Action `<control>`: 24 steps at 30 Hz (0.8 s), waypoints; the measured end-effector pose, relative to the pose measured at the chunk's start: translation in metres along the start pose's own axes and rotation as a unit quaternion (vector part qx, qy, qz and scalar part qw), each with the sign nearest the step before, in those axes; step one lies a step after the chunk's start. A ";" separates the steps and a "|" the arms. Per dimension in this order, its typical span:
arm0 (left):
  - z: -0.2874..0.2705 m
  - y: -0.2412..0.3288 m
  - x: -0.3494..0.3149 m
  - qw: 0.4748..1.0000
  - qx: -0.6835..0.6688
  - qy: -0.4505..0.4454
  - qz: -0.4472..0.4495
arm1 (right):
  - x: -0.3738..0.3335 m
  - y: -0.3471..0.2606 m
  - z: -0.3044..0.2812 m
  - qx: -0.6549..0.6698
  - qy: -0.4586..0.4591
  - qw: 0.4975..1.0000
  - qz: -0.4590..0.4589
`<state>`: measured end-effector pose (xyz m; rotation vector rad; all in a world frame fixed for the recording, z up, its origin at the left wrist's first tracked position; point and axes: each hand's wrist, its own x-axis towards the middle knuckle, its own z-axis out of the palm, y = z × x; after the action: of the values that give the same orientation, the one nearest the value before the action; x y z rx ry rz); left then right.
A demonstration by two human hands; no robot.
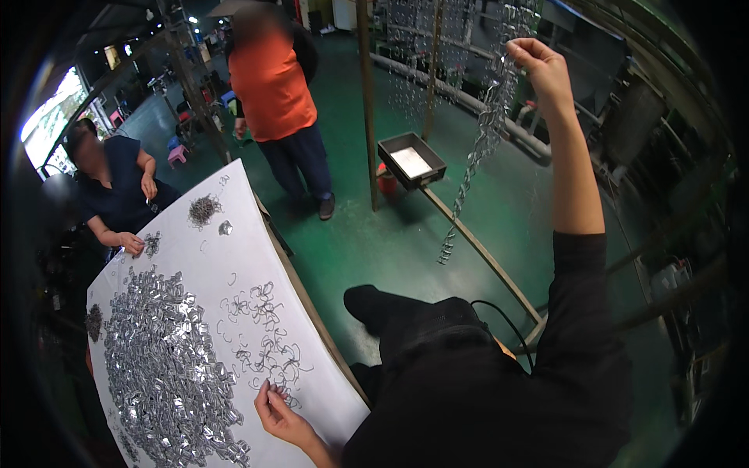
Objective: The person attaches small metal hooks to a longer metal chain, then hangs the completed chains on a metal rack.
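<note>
Raised at the upper right, my right hand (540, 69) pinches a long hanging strand of shiny metal pieces (489, 121). The strand slants down toward the floor, its lower end dangling free. My left hand (282, 421) rests low over the white table (316, 351), with fingertips drawn together at a scatter of thin curved wire hooks (277, 355). Whatever those fingers hold is too small to make out. A broad heap of small silvery metal parts (168, 351) covers the table left of the hooks.
Across the table sits a person in dark clothes (117, 183), hands at a small wire pile (153, 243). Another person in an orange top (271, 86) stands beyond the table. A dark tray (412, 160) rests by a metal frame rail (484, 253). More strands hang behind (413, 66).
</note>
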<state>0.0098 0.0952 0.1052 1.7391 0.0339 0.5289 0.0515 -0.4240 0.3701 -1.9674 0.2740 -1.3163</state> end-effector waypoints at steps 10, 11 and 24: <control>0.031 0.011 0.003 0.993 -0.042 -0.105 0.009 | 0.003 0.047 -0.113 -0.123 0.080 0.988 0.039; 0.035 0.014 0.003 0.993 -0.041 -0.113 0.009 | 0.002 0.046 -0.122 -0.124 0.076 0.988 0.042; 0.100 0.047 -0.009 0.989 -0.040 -0.142 0.021 | 0.059 0.086 -0.187 -0.132 0.116 0.983 0.045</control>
<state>0.0261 -0.0105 0.1325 1.7246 -0.2229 0.3035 -0.0647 -0.6022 0.3910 -1.9868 0.6724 -1.5144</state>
